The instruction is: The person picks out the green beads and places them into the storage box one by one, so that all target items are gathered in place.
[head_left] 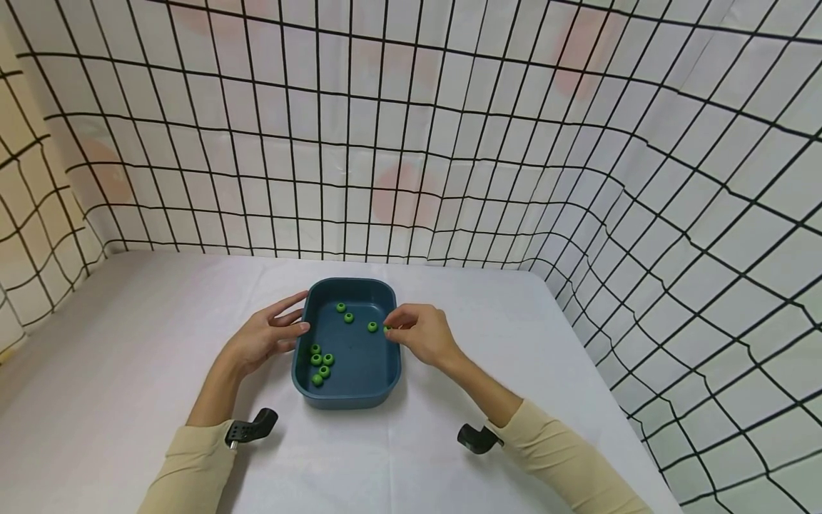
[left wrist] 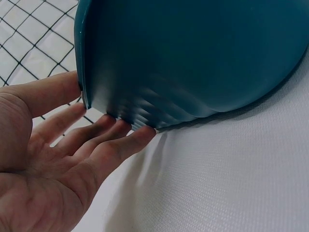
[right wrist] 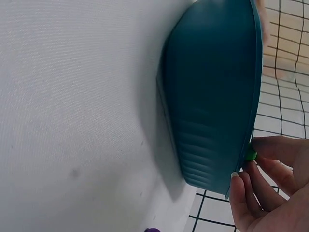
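Observation:
A dark blue rectangular tray with rounded corners stands on the white cloth. Several green beads with holes are clustered in its near left corner, and a few more lie loose towards the far end. My left hand holds the tray's left side, thumb at the rim and fingertips against the outer wall. At the right rim, my right hand pinches one green bead between thumb and fingers, its other fingers near the tray's edge. Fingers partly hide this bead.
A white cloth covers the table. Black netting over white sheets rises behind and along both sides. Black wrist mounts sit on both forearms. A small purple thing barely shows at the right wrist view's bottom edge.

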`<state>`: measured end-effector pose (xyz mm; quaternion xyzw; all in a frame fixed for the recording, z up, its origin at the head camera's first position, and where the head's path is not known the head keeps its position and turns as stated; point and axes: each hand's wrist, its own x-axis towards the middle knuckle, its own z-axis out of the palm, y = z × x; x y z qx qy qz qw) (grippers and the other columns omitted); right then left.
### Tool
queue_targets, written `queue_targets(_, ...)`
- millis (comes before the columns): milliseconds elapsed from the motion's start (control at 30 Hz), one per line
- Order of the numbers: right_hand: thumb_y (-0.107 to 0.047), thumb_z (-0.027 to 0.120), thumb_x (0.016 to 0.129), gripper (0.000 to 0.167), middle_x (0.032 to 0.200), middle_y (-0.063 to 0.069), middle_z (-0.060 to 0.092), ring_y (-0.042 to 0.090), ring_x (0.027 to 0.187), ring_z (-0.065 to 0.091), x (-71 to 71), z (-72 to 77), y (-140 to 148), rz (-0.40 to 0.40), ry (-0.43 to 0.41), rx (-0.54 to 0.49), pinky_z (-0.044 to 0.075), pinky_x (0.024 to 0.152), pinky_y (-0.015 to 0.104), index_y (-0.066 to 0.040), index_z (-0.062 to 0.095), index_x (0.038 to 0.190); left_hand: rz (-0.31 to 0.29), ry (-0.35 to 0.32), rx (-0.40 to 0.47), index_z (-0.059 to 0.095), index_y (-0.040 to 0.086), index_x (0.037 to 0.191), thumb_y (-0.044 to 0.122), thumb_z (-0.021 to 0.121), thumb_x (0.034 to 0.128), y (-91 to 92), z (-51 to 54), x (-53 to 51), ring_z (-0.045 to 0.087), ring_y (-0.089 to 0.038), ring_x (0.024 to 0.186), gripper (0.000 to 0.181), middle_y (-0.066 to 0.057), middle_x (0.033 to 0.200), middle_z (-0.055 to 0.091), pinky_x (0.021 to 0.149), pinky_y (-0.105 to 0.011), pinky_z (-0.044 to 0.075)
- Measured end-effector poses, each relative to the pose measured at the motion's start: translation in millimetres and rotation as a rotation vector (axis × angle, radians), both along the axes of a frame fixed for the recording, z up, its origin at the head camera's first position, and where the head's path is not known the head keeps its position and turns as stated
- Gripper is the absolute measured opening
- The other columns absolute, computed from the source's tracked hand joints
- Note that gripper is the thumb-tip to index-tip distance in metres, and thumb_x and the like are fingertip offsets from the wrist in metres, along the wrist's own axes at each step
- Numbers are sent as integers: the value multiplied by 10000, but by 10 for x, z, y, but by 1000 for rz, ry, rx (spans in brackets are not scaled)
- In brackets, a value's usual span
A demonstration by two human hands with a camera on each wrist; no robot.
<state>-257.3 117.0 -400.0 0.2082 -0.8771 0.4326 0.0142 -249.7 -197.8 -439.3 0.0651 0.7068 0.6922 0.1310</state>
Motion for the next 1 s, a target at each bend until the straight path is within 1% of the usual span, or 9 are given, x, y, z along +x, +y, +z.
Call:
queue_targets(133, -90, 779, 862, 128, 883, 10, 770, 112, 773, 689, 3, -2, 8, 3, 13, 15, 563, 662, 255, -61, 783, 987, 1, -1, -6, 246, 209, 1629, 138, 689, 971, 2, 1, -4, 456, -424, 1406, 796, -216, 1646, 265, 1056, -507, 469)
queue_targets(633, -77, 777, 857, 118, 888, 10, 770, 119, 772, 680, -5, -28, 21, 14, 19, 19, 555, 650, 260, -50, 780, 972, 3, -6, -5, 243, 213, 1630, 145, 687, 974, 6, -7, -6, 440, -435, 1417, 795, -216, 1652, 251, 1063, -520, 451)
queue_targets(867, -77, 776, 854, 130, 904, 13, 773, 115, 782, 678, -3, -27, 25, 8, 5, 17, 556, 655, 259, -51, 780, 981, 3, -8, -1, 249, 210, 1628, 143, 690, 972, 6, -1, -4, 442, -425, 1417, 793, -213, 1651, 255, 1051, -483, 480)
queue_targets(1000, -77, 776, 854, 138, 920, 16, 775, 118, 789, 681, -1, -24, 25, 7, -3, 14, 558, 659, 258, -52, 780, 990, -1, -7, 2, 250, 208, 1628, 147, 691, 971, 3, -1, -5, 442, -424, 1418, 793, -214, 1653, 250, 1050, -482, 485)
